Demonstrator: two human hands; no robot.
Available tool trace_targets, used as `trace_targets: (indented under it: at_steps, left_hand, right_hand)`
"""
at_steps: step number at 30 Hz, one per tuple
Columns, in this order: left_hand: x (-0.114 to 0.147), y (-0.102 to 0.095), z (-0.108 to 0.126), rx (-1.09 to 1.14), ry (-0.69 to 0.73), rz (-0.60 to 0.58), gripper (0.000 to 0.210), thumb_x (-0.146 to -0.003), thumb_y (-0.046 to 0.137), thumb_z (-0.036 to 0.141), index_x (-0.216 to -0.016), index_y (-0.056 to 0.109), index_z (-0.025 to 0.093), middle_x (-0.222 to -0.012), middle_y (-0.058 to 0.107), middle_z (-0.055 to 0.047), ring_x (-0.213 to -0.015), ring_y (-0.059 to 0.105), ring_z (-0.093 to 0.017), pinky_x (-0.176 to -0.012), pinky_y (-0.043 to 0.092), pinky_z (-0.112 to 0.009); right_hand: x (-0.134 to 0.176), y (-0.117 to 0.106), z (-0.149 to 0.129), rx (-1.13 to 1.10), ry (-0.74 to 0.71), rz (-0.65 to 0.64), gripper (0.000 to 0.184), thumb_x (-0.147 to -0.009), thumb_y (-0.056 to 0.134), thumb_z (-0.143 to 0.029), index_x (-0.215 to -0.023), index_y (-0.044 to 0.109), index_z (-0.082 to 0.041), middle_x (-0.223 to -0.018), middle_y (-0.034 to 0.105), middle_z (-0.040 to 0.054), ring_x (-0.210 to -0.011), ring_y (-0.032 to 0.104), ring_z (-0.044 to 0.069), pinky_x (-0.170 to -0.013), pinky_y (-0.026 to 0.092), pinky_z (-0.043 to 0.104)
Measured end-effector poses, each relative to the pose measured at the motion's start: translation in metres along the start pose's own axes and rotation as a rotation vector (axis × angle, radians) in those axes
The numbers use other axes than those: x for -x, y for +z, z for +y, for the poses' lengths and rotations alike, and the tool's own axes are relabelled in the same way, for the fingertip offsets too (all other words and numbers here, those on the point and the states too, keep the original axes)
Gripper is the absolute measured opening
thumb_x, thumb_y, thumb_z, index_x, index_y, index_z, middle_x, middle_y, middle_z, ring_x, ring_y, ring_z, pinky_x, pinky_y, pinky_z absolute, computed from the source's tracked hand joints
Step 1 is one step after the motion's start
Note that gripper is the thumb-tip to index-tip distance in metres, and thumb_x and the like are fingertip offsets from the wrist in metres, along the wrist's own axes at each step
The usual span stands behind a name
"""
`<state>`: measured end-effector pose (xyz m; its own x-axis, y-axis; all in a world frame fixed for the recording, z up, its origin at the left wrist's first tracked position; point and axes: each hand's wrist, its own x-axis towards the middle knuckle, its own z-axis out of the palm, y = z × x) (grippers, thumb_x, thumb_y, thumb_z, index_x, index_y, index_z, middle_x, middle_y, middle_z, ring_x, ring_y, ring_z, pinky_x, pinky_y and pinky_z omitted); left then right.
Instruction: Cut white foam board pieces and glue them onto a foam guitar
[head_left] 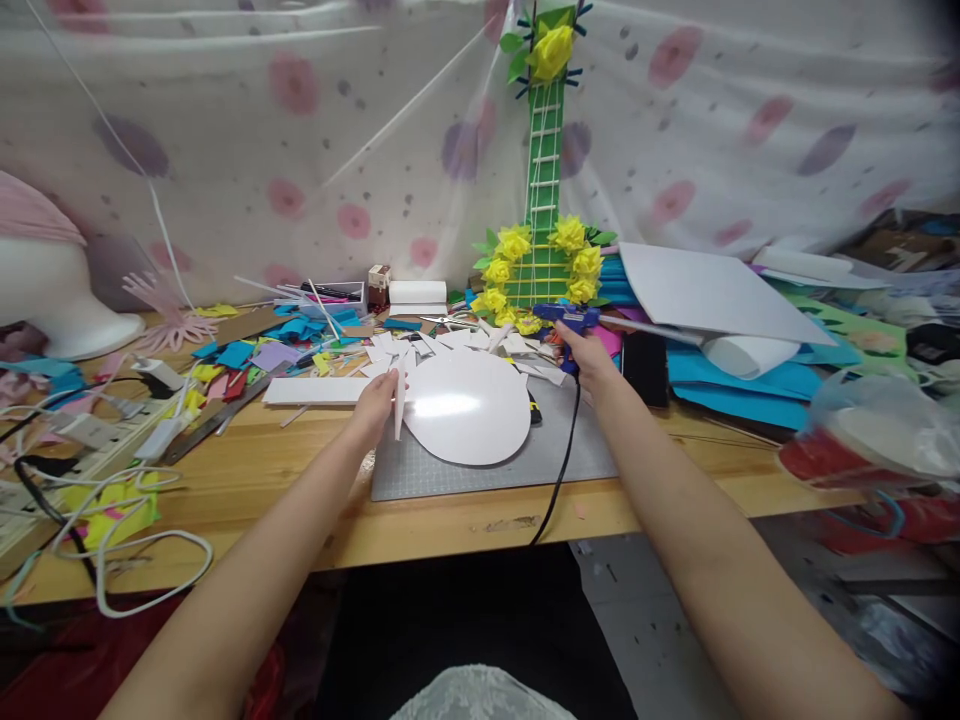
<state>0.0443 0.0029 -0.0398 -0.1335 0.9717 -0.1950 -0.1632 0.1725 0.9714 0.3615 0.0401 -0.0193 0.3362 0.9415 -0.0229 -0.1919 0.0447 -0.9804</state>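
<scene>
My left hand (375,403) pinches a narrow white cardboard strip (400,400), held on edge at the left side of a rounded white cardboard piece (472,410). A long white cardboard bar (311,391) reaches leftward from behind that hand. Over the back right of the grey cutting mat (442,484), my right hand (587,358) is closed round a blue glue gun (568,318), its black cord hanging over the table edge. White paper scraps (450,340) lie behind the rounded piece. Whether the strip touches the rounded piece, I cannot tell.
A green paper guitar (545,180) with yellow flowers stands at the back. Blue sheets (739,385), a white board (712,290) and a red cup (847,440) in plastic are on the right. Leftward lie coloured scraps, a power strip (67,475) and white cables (157,545).
</scene>
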Motion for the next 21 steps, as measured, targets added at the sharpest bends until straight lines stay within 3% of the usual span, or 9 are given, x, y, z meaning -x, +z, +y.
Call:
trace_targets:
  at_steps: [3, 6, 12, 16, 21]
  left_hand:
    - [-0.003, 0.003, 0.003, 0.080, -0.016, -0.064, 0.020, -0.079, 0.058, 0.033, -0.080, 0.064, 0.013, -0.074, 0.063, -0.003, -0.062, 0.055, -0.009, -0.057, 0.043, -0.019]
    - [-0.007, 0.005, 0.005, 0.196, -0.095, -0.102, 0.017, -0.082, 0.055, 0.029, -0.082, 0.063, 0.014, -0.074, 0.065, -0.003, -0.064, 0.057, -0.008, -0.060, 0.045, -0.019]
    - [-0.009, 0.004, 0.010, 0.311, -0.212, -0.105, 0.024, -0.087, 0.047, 0.031, -0.084, 0.063, 0.014, -0.069, 0.064, -0.002, -0.057, 0.056, -0.008, -0.056, 0.047, -0.019]
    - [-0.005, 0.006, 0.015, 0.324, -0.271, -0.141, 0.033, -0.087, 0.045, 0.039, -0.082, 0.063, 0.011, -0.059, 0.059, -0.001, -0.047, 0.051, -0.006, -0.045, 0.043, -0.016]
    - [-0.001, 0.010, 0.019, 0.326, -0.251, -0.136, 0.030, -0.086, 0.047, 0.039, -0.088, 0.063, 0.013, -0.064, 0.063, -0.002, -0.047, 0.052, -0.006, -0.041, 0.041, -0.015]
  right_hand:
    - [0.000, 0.010, -0.008, 0.041, -0.043, 0.028, 0.029, -0.068, 0.070, -0.038, -0.077, 0.050, -0.018, -0.061, 0.058, -0.0039, -0.039, 0.045, 0.005, -0.033, 0.033, 0.016]
    - [0.008, 0.022, -0.016, 0.046, -0.068, -0.052, 0.033, -0.068, 0.069, -0.043, -0.080, 0.049, -0.020, -0.063, 0.058, -0.0038, -0.041, 0.046, 0.005, -0.034, 0.034, 0.016]
    - [0.041, 0.048, -0.022, 0.100, -0.016, -0.405, 0.037, -0.071, 0.061, -0.054, -0.073, 0.052, -0.018, -0.069, 0.060, 0.0007, -0.044, 0.045, 0.004, -0.036, 0.033, 0.017]
    - [0.063, 0.062, -0.015, 0.252, 0.030, -0.709, 0.041, -0.069, 0.063, -0.055, -0.065, 0.055, -0.015, -0.058, 0.055, 0.0001, -0.042, 0.042, 0.005, -0.037, 0.031, 0.019]
    - [0.077, 0.077, -0.004, 0.372, 0.022, -0.909, 0.041, -0.072, 0.060, -0.054, -0.062, 0.055, -0.015, -0.052, 0.049, -0.0022, -0.041, 0.039, 0.005, -0.038, 0.029, 0.020]
